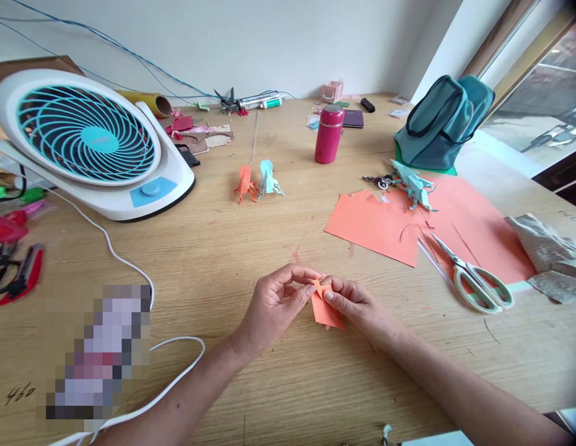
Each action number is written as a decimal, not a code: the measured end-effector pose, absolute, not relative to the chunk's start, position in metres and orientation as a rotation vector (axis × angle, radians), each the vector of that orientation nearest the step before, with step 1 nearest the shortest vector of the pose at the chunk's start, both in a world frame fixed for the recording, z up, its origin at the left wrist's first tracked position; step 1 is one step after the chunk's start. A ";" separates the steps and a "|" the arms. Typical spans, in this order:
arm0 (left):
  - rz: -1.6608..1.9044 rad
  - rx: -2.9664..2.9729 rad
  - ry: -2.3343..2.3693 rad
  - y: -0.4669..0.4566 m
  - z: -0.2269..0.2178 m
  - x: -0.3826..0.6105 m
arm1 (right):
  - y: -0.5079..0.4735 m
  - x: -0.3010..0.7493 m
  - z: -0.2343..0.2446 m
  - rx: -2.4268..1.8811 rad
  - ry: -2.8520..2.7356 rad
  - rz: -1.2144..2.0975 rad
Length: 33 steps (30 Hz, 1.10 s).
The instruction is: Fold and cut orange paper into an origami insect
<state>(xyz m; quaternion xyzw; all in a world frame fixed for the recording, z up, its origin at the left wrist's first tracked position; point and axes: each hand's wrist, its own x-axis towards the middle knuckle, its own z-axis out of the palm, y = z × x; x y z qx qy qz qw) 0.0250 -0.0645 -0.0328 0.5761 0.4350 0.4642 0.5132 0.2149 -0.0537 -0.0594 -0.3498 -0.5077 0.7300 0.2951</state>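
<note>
A small folded piece of orange paper (328,313) is held between both hands above the middle of the table. My left hand (282,296) pinches its upper left corner between thumb and fingers. On the other side, my right hand (355,305) grips the paper with the thumb on top; its other fingers are partly hidden behind. Farther back stand an orange folded-paper insect (246,184) and a light blue one (267,178). Another blue paper insect (414,186) rests on orange paper sheets (371,226) at the right.
White-handled scissors (474,279) lie on the sheets, beside a crumpled grey cloth (555,254). A fan (162,183) stands at the left, its white cord running past a blurred-out object (100,353). Behind are a pink flask (329,136) and a teal bag (441,127).
</note>
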 end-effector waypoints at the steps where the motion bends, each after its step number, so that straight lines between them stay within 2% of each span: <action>1: 1.129 1.397 1.055 -0.065 -0.032 0.025 | -0.054 0.215 -0.060 -0.939 -1.370 1.909; 19: 1.182 1.678 1.273 -0.074 -0.026 0.033 | -0.055 0.213 -0.059 -0.918 -1.323 1.993; 24: 1.227 1.780 1.123 -0.070 -0.024 0.030 | -0.055 0.213 -0.061 -0.913 -1.409 1.889; 33: 1.084 1.835 0.953 -0.061 -0.020 0.020 | -0.054 0.214 -0.061 -0.912 -1.570 1.716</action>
